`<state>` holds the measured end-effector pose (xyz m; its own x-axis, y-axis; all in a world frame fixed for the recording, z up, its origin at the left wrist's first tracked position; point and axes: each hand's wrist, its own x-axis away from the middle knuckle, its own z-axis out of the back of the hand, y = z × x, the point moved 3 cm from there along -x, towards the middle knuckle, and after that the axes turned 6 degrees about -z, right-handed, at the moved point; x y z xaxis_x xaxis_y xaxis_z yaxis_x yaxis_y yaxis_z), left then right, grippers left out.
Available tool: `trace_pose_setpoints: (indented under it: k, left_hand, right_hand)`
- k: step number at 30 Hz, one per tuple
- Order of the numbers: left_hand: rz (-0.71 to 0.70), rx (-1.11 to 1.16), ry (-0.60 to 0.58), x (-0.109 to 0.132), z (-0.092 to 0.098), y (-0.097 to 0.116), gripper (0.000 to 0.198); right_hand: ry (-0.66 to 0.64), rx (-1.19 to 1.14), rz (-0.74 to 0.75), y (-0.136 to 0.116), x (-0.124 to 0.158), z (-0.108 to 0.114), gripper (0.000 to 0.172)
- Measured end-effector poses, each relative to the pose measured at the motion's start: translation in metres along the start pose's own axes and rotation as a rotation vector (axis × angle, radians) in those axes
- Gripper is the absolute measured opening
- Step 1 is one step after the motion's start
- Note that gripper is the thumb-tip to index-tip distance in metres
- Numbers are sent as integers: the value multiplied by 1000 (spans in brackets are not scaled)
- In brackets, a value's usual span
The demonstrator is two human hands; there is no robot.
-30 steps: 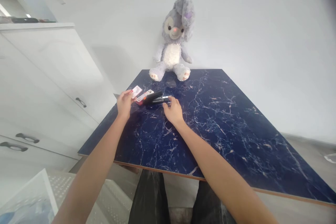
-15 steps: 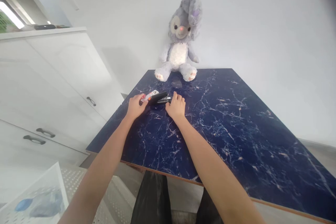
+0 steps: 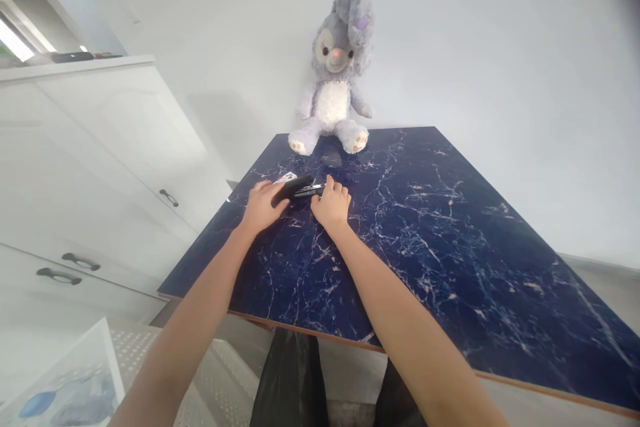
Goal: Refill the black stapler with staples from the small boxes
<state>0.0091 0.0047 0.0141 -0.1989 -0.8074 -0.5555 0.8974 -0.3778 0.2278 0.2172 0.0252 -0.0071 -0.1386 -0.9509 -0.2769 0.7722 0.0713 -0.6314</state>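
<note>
Right now, both bare hands work close together a short way toward the person from the grey plush rabbit (image 3: 333,80), which sits upright against the wall at the far edge of the dark blue marble table top (image 3: 450,267). The left hand (image 3: 263,207), nearer the person's left of the rabbit, has its fingers closed over the end of a black stapler-shaped object (image 3: 296,187), which lies tilted across the hand's fingertips and points toward the rabbit's feet. Just beside it, the right hand (image 3: 331,205), almost straight in front of the rabbit, has its fingers bent down onto the end of a slim black pen-like tool (image 3: 309,191); I cannot tell whether they truly grip it. The tool lies flat on the marble, touching or nearly touching the black object. A small white card (image 3: 287,177) pokes out from behind the black object, mostly hidden, on the rabbit's side of the left hand. Further left of the rabbit stands a white cabinet (image 3: 100,153) with dark handles.
</note>
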Motion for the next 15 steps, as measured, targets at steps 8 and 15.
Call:
trace_pose_setpoints:
  k: [8, 15]
  left_hand:
    - [88, 133, 30, 0, -3, -1, 37]
    - [113, 111, 78, 1, -2, -3, 37]
  right_hand:
    - [-164, -131, 184, -2, -9, -4, 76]
    - [-263, -304, 116, -2, -9, -6, 79]
